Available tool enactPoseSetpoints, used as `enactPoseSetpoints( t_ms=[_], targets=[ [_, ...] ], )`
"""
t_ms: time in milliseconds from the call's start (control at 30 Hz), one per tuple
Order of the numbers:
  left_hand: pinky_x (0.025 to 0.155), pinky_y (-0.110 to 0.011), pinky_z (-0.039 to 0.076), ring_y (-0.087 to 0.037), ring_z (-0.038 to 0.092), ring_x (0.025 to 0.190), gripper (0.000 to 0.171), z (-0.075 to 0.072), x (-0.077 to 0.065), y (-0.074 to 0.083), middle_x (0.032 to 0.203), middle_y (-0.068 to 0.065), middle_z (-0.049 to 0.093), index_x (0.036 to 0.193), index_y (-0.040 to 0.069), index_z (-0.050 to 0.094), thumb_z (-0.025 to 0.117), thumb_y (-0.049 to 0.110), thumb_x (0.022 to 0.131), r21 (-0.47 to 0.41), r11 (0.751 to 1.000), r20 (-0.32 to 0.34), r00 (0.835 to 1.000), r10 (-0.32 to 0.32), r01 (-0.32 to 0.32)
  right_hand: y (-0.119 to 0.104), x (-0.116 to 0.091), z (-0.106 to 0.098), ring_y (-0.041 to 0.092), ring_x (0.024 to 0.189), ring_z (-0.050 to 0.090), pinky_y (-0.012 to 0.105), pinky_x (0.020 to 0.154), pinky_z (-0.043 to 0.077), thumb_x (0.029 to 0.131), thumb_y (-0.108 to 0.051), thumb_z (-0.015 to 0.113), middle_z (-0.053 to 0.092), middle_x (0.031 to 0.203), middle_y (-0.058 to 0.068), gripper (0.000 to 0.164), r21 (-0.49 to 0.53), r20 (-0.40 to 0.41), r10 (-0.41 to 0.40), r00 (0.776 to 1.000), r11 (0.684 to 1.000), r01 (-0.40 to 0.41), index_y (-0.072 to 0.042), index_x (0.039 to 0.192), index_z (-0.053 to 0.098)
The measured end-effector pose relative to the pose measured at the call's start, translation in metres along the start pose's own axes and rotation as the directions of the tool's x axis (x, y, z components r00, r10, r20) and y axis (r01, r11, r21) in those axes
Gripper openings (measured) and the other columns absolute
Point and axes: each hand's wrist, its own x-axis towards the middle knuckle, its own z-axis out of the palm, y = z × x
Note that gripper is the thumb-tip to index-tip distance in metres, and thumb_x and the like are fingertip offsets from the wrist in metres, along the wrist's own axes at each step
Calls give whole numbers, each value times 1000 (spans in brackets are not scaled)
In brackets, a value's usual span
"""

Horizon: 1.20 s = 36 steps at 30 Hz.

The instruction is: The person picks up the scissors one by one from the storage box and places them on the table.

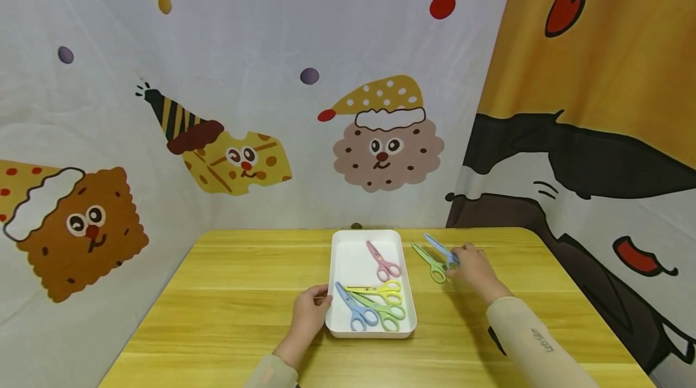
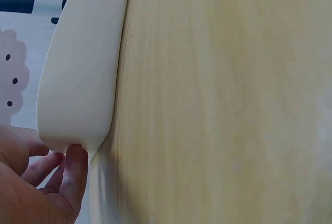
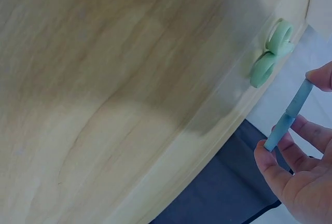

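A white tray [image 1: 337, 255] lies on the table, and my left hand [image 1: 310, 314] grips its left side with curled fingers. Inside the tray are pink scissors [image 1: 383, 263], yellow scissors [image 1: 375, 291], green scissors [image 1: 387, 310] and blue scissors [image 1: 356, 309]. To the right of the tray, my right hand [image 1: 474, 268] pinches the handles of another pair of blue scissors [image 1: 440, 247], its fingers covering part of the loops. These handles appear edge-on in the right wrist view. A second pair of green scissors [image 1: 431, 263] lies on the table between tray and right hand.
The wooden table [image 1: 244, 291] ends at a hanging cloth [image 1: 261, 43] printed with cartoon figures, which closes off the back and left. More printed cloth [image 1: 592, 98] hangs along the right side.
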Motion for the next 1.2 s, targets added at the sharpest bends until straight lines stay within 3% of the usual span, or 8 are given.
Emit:
enactPoseSetpoints(
  t_ms=[400,767,1200],
  targets=[
    [70,-28,56,-21,64,85,25,0,0,0,102,-17,69,110,-3,67,66,2,85,-1,1000,1,1000,6,-6,9,-2,0,35,83,49,48,71,44,76,-23,75,54,105,23,46,-7,-5,-6,1000,1000,6,3,111,61],
    [70,-28,56,-21,64,84,26,0,0,0,101,-17,69,110,-5,67,66,0,84,-16,1000,-1,1000,26,-26,19,-4,-4,42,90,49,52,74,46,77,-26,75,51,113,28,53,-5,20,32,999,999,-32,4,117,59],
    [70,-28,56,-22,65,85,26,-1,-1,0,102,-18,68,110,-6,66,65,0,85,-19,999,4,999,35,-34,36,-3,-4,39,84,47,49,71,43,77,-21,71,53,105,25,48,-3,25,48,999,999,-47,5,115,60]
  ],
)
